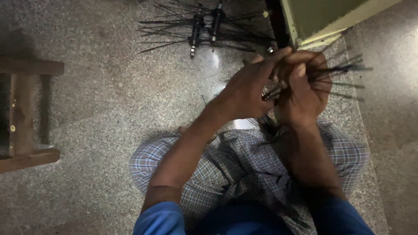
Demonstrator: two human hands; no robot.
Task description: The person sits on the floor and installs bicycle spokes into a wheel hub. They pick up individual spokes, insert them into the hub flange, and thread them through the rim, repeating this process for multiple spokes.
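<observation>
A person seated on a speckled stone floor (pixel 109 109) works a bundle of thin dark metal rods (pixel 335 74) held up in front of the chest, as seen from a camera on the head. The right hand (pixel 302 89) is clenched around the bundle, whose rods fan out to the right past the knuckles and also hang down toward the lap. The left hand (pixel 248 89) is pressed against the right, its fingers curled over the top of the same bundle where a small shiny metal part shows between the two hands. Both forearms rise from blue sleeves (pixel 161 217) at the bottom edge, above a checked cloth (pixel 235 165) covering the knees. On the floor beyond the hands lie two dark hubs with spokes spread flat (pixel 204 26), well apart from the hands. A pale green panel with a cream edge (pixel 322 17) stands at top right, near the bundle. A wooden stool frame (pixel 26 117) stands at the left edge.
</observation>
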